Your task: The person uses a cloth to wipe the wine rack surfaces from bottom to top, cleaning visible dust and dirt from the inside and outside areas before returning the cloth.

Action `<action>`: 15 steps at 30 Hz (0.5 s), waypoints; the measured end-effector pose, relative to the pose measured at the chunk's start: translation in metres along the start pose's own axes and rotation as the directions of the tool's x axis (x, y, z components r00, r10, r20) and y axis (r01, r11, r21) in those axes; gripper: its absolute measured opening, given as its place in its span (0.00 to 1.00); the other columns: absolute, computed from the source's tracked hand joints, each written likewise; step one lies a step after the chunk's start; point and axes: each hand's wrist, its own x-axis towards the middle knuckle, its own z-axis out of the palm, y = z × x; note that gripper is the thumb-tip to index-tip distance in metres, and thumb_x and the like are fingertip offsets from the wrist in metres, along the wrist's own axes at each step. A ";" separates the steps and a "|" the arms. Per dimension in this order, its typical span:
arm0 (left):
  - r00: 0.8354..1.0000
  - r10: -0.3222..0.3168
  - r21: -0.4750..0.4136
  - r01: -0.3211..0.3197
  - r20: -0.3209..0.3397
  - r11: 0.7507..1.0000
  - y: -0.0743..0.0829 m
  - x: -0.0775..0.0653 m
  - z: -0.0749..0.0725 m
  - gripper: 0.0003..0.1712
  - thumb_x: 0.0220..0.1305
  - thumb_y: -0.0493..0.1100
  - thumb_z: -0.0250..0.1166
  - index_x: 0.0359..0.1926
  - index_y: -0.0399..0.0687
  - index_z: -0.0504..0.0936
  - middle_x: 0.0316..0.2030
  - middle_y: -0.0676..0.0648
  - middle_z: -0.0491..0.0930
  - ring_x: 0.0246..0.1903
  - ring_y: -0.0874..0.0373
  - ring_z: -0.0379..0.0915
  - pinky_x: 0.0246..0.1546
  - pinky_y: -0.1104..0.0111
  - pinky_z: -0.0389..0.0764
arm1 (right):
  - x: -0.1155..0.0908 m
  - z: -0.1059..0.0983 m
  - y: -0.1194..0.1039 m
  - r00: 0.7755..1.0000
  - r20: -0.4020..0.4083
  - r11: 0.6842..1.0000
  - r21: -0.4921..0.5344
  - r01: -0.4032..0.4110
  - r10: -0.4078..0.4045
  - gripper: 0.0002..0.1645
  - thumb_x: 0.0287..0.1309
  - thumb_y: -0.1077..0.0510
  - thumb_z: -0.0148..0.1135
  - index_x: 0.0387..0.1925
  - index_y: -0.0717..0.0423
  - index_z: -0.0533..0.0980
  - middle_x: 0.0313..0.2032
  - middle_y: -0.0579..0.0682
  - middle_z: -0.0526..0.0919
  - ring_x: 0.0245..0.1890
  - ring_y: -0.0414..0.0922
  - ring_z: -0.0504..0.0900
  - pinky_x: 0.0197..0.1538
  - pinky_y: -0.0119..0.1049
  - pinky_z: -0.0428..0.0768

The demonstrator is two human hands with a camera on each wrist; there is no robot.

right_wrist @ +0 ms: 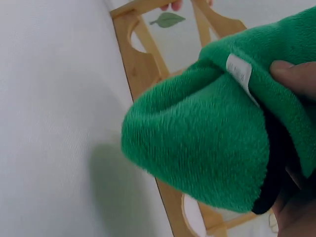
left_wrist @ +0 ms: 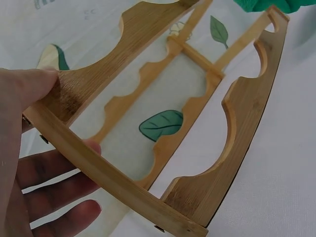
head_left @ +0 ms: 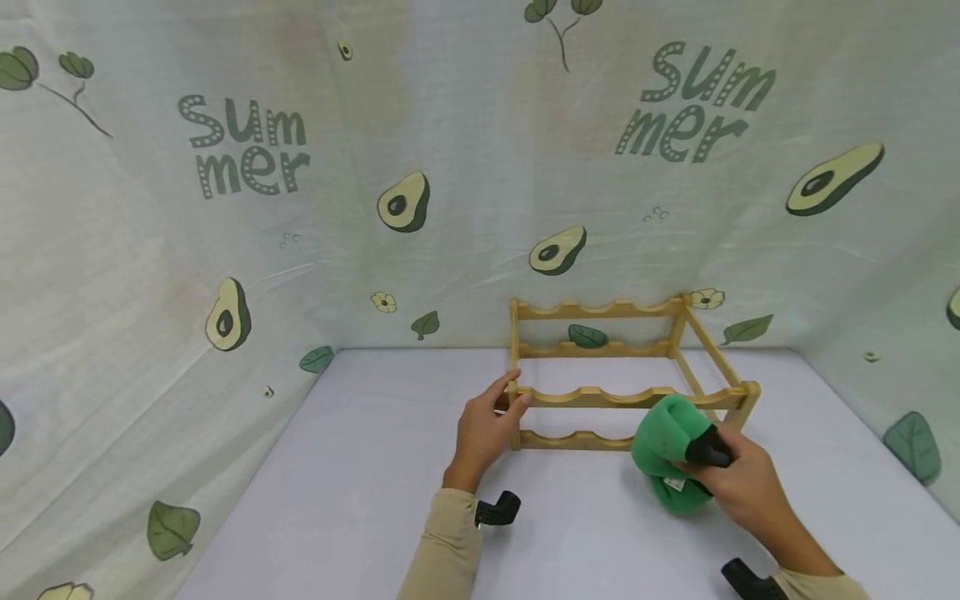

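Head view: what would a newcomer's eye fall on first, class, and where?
First, the bright green cloth in the right hand, before the right part of the wooden rack. Then that rack, its left end held by the left hand. Behind rises a pale backdrop printed with avocados.

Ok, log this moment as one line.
left hand: grips wooden rack at left end | right hand: holds green cloth near rack's right end | cloth: white tag showing

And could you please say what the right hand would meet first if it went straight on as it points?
With the green cloth it holds leading, the right hand would probably meet the near side of the wooden rack first, though depth is unclear.
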 end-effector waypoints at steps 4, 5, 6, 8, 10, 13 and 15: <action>1.000 -0.003 0.007 0.003 0.007 1.000 0.003 0.000 -0.001 0.28 0.68 0.65 0.60 0.66 0.69 0.76 0.37 0.57 0.86 0.38 0.63 0.81 0.35 0.65 0.80 | 0.002 0.013 -0.005 0.984 -0.022 0.984 0.006 0.177 -0.177 0.29 0.38 0.71 0.76 0.47 0.56 0.82 0.43 0.55 0.86 0.41 0.41 0.79 0.43 0.36 0.76; 1.000 -0.008 0.008 0.008 0.008 1.000 0.003 0.000 -0.001 0.28 0.68 0.66 0.60 0.66 0.69 0.76 0.37 0.57 0.86 0.38 0.64 0.81 0.35 0.65 0.80 | 0.004 0.017 -0.006 0.968 -0.025 0.968 0.018 0.250 -0.250 0.30 0.36 0.73 0.75 0.47 0.54 0.82 0.41 0.51 0.86 0.40 0.38 0.80 0.42 0.31 0.75; 1.000 -0.011 0.009 0.011 0.007 1.000 0.003 0.000 -0.001 0.28 0.68 0.66 0.60 0.66 0.69 0.76 0.37 0.56 0.86 0.38 0.63 0.81 0.35 0.65 0.80 | 0.006 0.020 -0.006 0.944 -0.027 0.944 0.033 0.328 -0.328 0.33 0.34 0.75 0.75 0.46 0.52 0.83 0.41 0.49 0.87 0.38 0.36 0.81 0.42 0.27 0.75; 1.000 -0.014 0.007 0.014 0.008 1.000 0.004 0.000 -0.002 0.28 0.68 0.66 0.59 0.66 0.68 0.76 0.37 0.56 0.86 0.38 0.63 0.81 0.36 0.64 0.80 | 0.009 0.028 -0.007 0.882 -0.020 0.878 0.085 0.471 -0.471 0.37 0.31 0.78 0.75 0.48 0.50 0.83 0.41 0.46 0.86 0.40 0.34 0.82 0.45 0.21 0.74; 1.000 -0.019 0.005 0.019 0.012 1.000 0.003 0.001 -0.002 0.29 0.68 0.66 0.59 0.66 0.67 0.76 0.38 0.55 0.86 0.39 0.62 0.81 0.36 0.64 0.80 | 0.013 0.035 -0.008 0.810 -0.017 0.803 0.119 0.584 -0.586 0.38 0.31 0.77 0.76 0.49 0.49 0.82 0.43 0.46 0.86 0.43 0.35 0.82 0.49 0.21 0.73; 1.000 -0.024 0.000 0.024 0.020 1.000 0.003 0.001 -0.003 0.30 0.68 0.67 0.59 0.66 0.64 0.77 0.38 0.55 0.86 0.39 0.62 0.81 0.37 0.62 0.80 | 0.016 0.045 -0.011 0.733 -0.014 0.729 0.102 0.677 -0.680 0.33 0.34 0.72 0.77 0.48 0.52 0.83 0.46 0.48 0.85 0.48 0.41 0.82 0.56 0.21 0.70; 0.999 -0.027 0.001 0.027 0.024 1.000 0.002 0.001 -0.003 0.31 0.68 0.67 0.59 0.67 0.63 0.76 0.38 0.55 0.86 0.40 0.62 0.81 0.37 0.62 0.81 | 0.017 0.050 -0.012 0.710 -0.009 0.708 0.063 0.703 -0.704 0.30 0.35 0.69 0.77 0.47 0.53 0.84 0.47 0.49 0.85 0.48 0.45 0.81 0.58 0.21 0.68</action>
